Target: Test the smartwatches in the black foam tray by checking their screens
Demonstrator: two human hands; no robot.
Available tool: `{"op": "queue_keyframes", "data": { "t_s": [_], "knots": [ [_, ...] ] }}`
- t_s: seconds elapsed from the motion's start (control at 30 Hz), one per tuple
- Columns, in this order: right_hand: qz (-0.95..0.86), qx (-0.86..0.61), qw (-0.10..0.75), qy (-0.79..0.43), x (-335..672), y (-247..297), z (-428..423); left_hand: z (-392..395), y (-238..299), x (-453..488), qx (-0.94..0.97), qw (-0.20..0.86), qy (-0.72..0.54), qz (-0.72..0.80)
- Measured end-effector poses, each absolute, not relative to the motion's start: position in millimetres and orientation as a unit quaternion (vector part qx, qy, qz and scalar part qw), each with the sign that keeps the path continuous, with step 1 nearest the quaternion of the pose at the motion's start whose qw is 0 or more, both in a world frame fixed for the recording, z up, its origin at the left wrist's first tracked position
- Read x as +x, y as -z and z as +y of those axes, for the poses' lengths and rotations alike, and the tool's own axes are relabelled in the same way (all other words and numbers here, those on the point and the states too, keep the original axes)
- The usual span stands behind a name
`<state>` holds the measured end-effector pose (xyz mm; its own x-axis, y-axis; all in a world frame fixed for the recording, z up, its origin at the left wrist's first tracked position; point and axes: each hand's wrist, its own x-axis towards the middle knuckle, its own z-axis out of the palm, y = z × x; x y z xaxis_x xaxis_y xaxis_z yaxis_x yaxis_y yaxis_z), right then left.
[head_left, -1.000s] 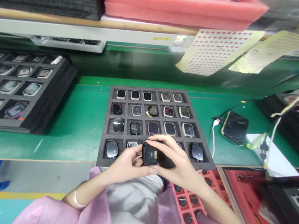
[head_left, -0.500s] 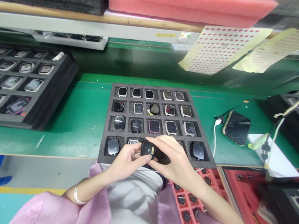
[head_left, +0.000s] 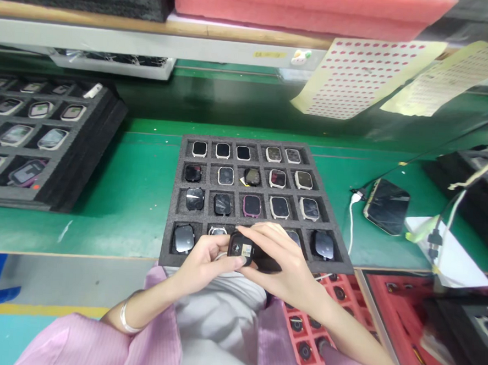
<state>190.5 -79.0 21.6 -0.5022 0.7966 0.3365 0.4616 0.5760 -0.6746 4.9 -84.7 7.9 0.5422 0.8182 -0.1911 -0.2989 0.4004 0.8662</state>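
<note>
A black smartwatch case (head_left: pixel 239 247) without a strap is held over the front row of a grey foam tray (head_left: pixel 208 219). Its face carries a small pale label or lit display; I cannot tell which. My left hand (head_left: pixel 206 260) pinches the case from the left, thumb across its lower edge. From the right, my right hand (head_left: pixel 280 259) grips the same case with fingers over the top and thumb below. Watch cases fill most of the tray's pockets, among them a purple-framed watch (head_left: pixel 251 205) and a dark watch (head_left: pixel 323 245) at front right. My hands hide part of the front row.
Stacked foam trays (head_left: pixel 80 156) with more watches stand at the left. On the right lie a dark phone-like device (head_left: pixel 386 206), a white cable (head_left: pixel 350 222) and white paper (head_left: pixel 462 262). A red tray (head_left: pixel 307 329) of round parts sits below the table edge.
The watch case has turned slightly in my fingers, and its pale patch shows larger and brighter. Both hands keep their hold, shifting only a little.
</note>
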Motion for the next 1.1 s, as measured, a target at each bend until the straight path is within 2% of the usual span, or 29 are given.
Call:
{"op": "queue_keyframes", "data": {
  "t_s": [0.07,0.23,0.37,0.57,0.93,1.1],
  "knots": [
    [-0.817,-0.365,0.331,-0.300,192.2,-22.0,-77.6,-84.2,-6.6,3.6,0.411,0.775,-0.357,0.323],
    [-0.741,-0.286,0.356,-0.492,196.0,-19.2,-72.3,-80.7,-0.2,-2.7,0.414,0.799,-0.329,0.285],
    [-0.685,-0.272,0.394,-0.549,192.6,-13.2,-69.3,-78.8,1.0,-7.4,0.414,0.819,-0.308,0.249],
    [-0.701,-0.267,0.393,-0.531,191.0,-13.9,-63.5,-79.4,-2.0,-8.1,0.413,0.820,-0.302,0.256],
    [-0.759,-0.260,0.353,-0.482,200.0,-14.4,-63.4,-87.5,3.3,-1.3,0.480,0.738,-0.349,0.321],
    [-0.800,-0.283,0.338,-0.408,199.2,-20.7,-67.8,-88.3,1.6,0.4,0.495,0.725,-0.340,0.338]
  ]
}}
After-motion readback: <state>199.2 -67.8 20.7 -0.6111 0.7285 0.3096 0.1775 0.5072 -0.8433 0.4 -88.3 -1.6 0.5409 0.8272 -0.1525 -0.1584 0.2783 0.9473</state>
